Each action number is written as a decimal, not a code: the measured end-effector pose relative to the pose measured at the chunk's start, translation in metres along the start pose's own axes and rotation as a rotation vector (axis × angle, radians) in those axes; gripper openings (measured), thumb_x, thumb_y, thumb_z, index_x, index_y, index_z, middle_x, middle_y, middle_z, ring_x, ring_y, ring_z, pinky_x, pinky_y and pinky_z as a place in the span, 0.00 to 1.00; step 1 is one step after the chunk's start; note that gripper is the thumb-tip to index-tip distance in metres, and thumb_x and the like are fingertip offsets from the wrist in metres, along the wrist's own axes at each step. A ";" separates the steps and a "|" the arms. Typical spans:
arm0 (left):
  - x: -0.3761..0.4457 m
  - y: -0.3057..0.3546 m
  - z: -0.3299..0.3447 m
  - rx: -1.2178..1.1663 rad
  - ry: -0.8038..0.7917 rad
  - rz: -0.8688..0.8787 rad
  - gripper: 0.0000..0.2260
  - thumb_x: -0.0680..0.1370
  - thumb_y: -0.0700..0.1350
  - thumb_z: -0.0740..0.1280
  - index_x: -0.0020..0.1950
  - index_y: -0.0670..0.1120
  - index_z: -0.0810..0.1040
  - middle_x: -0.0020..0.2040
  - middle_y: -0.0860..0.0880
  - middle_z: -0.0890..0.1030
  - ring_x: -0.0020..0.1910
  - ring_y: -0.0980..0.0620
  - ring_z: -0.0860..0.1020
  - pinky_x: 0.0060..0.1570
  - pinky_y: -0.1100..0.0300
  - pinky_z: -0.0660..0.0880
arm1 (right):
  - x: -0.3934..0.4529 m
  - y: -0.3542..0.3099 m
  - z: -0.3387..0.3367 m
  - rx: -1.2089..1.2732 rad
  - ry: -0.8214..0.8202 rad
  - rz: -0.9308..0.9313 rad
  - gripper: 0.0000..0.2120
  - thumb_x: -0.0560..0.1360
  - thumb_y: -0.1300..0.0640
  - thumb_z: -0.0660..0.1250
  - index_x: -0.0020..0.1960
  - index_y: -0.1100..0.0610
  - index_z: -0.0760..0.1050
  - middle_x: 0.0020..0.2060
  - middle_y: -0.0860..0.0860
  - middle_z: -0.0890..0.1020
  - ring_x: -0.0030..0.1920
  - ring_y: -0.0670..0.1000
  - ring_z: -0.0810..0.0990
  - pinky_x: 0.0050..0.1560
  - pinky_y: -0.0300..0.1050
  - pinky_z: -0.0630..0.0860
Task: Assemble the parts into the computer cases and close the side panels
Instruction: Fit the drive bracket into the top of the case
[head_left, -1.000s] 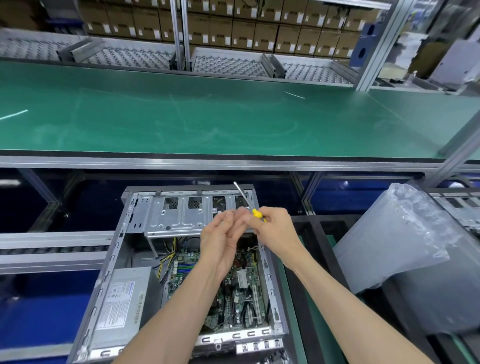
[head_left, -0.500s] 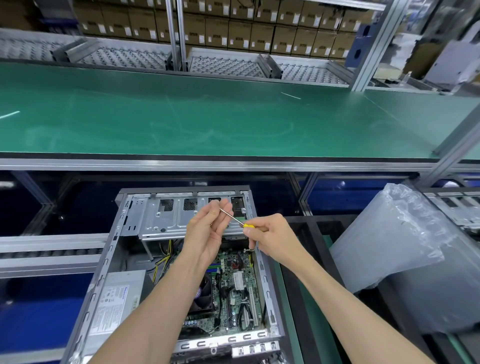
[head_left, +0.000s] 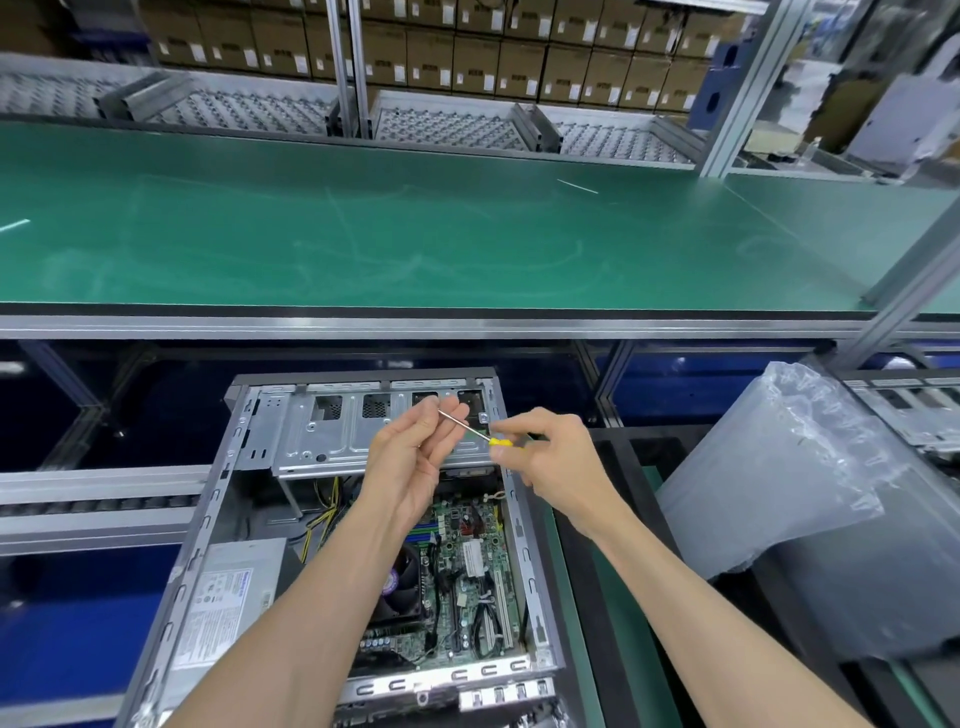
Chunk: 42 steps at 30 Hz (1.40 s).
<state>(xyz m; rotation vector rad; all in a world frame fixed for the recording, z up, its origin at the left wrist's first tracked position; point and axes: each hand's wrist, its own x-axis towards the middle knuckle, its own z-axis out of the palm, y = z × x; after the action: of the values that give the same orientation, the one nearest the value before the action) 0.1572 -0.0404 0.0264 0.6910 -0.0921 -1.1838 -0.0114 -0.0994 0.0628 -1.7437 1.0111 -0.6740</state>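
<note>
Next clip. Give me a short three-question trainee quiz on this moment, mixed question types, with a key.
1. True or false: the side panel of the open grey metal computer case is already closed.
2. Which hand holds the small screwdriver with the yellow handle and thin steel shaft? A) left hand B) right hand C) neither
3. Fill in: the crumpled clear plastic bag lies to the ____ of the case.

Key
1. False: the green motherboard and the grey power supply box are exposed.
2. B: the right hand pinches the yellow handle, while the shaft tip reaches the left hand's raised fingers.
3. Right.
</note>
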 end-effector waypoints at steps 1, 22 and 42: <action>0.000 -0.002 0.001 -0.029 0.010 -0.003 0.12 0.74 0.37 0.68 0.56 0.35 0.79 0.52 0.38 0.85 0.53 0.43 0.85 0.43 0.58 0.83 | 0.000 -0.001 -0.001 0.095 0.031 0.022 0.10 0.72 0.64 0.75 0.52 0.54 0.84 0.39 0.47 0.80 0.29 0.46 0.75 0.30 0.37 0.69; -0.013 -0.063 -0.041 0.159 0.399 -0.208 0.12 0.74 0.48 0.76 0.54 0.51 0.77 0.27 0.53 0.54 0.23 0.55 0.53 0.18 0.63 0.53 | 0.053 -0.026 -0.025 -0.584 0.155 -0.211 0.09 0.75 0.55 0.72 0.44 0.50 0.71 0.38 0.44 0.76 0.44 0.46 0.70 0.34 0.39 0.65; 0.025 -0.069 -0.055 0.135 0.157 -0.275 0.09 0.74 0.39 0.74 0.45 0.46 0.73 0.26 0.54 0.57 0.21 0.58 0.54 0.17 0.65 0.52 | 0.076 -0.041 -0.013 -0.826 0.000 -0.338 0.06 0.75 0.56 0.70 0.45 0.53 0.73 0.37 0.46 0.78 0.42 0.51 0.76 0.41 0.48 0.74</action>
<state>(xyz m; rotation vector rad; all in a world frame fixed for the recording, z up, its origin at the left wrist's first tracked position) 0.1338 -0.0514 -0.0618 0.9353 0.0576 -1.3902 0.0297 -0.1635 0.1054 -2.6750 1.0851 -0.4811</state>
